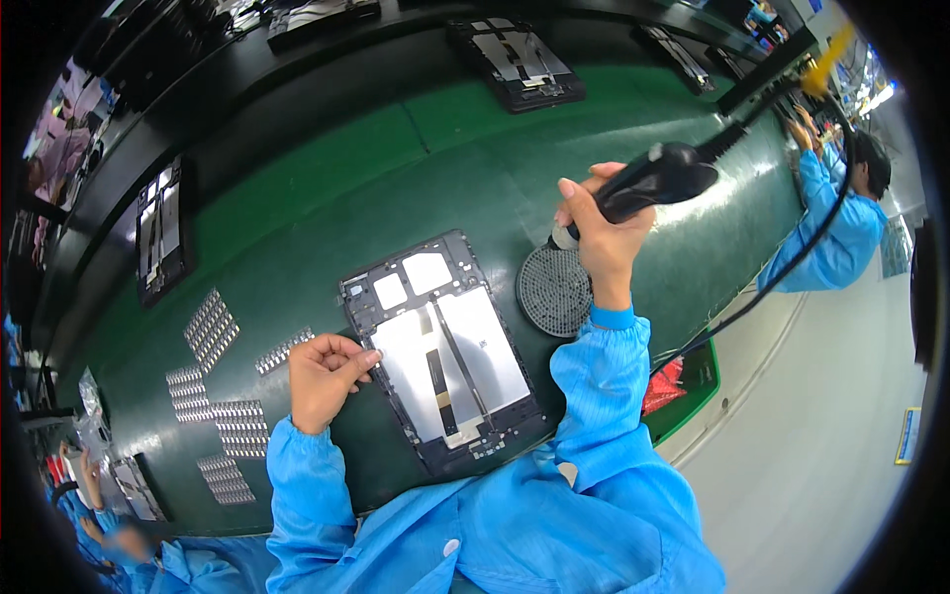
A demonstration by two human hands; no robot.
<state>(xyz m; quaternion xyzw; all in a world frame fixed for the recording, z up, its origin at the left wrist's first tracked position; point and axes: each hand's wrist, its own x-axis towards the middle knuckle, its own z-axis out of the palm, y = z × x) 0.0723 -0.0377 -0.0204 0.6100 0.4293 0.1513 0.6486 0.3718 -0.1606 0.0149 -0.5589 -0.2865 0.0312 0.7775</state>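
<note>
An open tablet body [401,356] lies on the green bench in front of me, its silver inner plate and dark ribbon cables facing up. My left hand [325,381] is closed at its left edge, thumb on the rim and the other fingers curled. In my right hand [606,243] is a black electric screwdriver [658,180], gripped round its body with a cable running off to the upper right. The driver's lower end is over the upper edge of a round grey plate with many small holes [552,289]. Its tip is too small to make out.
Several sheets of small metal parts [211,332] lie left of the tablet. More open tablet bodies rest along a black shelf [297,74] and at the lower left. A green bin [705,391] with red material stands at right. A co-worker in blue [831,233] sits beyond the hanging cable.
</note>
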